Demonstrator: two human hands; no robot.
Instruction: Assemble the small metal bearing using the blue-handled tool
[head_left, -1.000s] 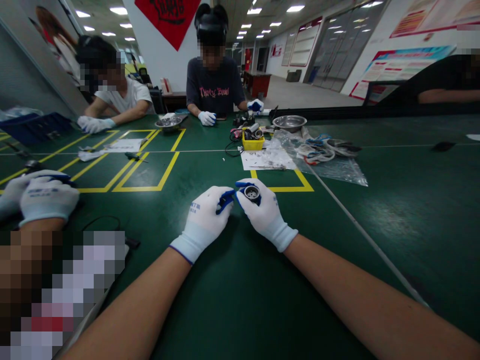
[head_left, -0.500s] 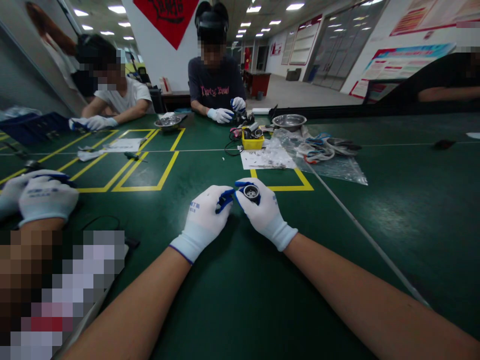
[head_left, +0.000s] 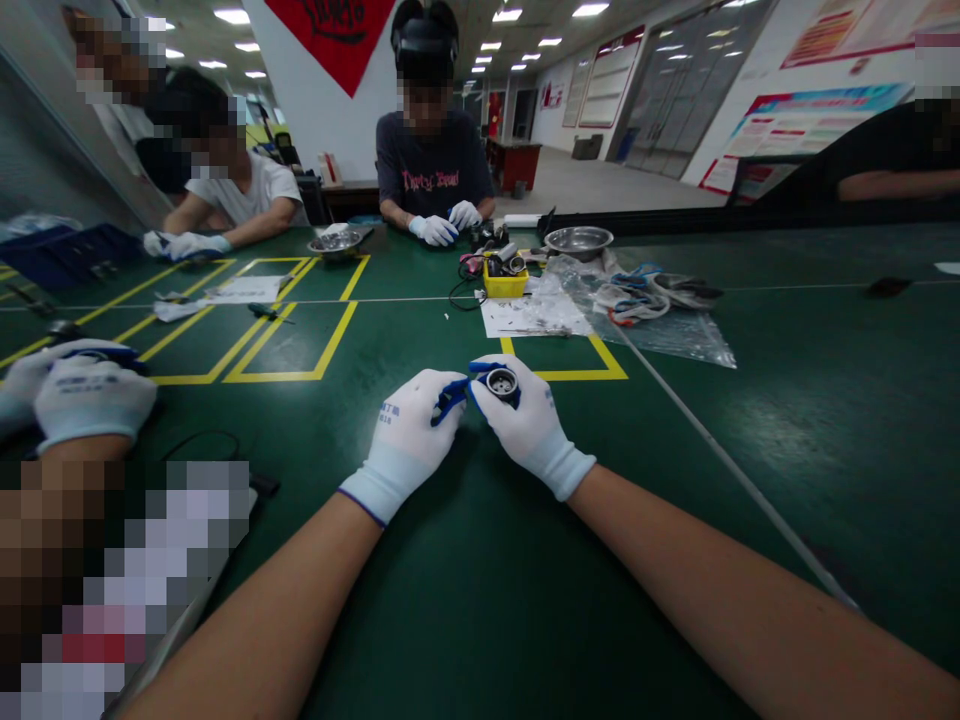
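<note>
In my right hand (head_left: pixel 526 425), gloved in white with blue fingertips, is a small round cylindrical part (head_left: pixel 502 384) with a pale ring-shaped rim and dark holes in its upturned end. The fingers wrap round its side. My left hand (head_left: pixel 414 430), in a matching glove, is just to the left, its fingers curled and pressed together in a pinch. Its fingertips come close to the right thumb and forefinger; whatever they hold, if anything, is too small or hidden to make out. Both hands are low over the green tabletop (head_left: pixel 480 610).
Beyond my hands are a yellow box (head_left: pixel 506 286) of parts, white paper (head_left: pixel 536 318), a clear plastic bag (head_left: pixel 697 342) with gloves, and a metal bowl (head_left: pixel 578 241). A screwdriver (head_left: pixel 266 312) lies left. A co-worker's gloved hands (head_left: pixel 94 395) are at far left; others sit opposite.
My hands and the round part stay almost still. Across the table, a co-worker's gloved hands have shifted slightly left and down.
</note>
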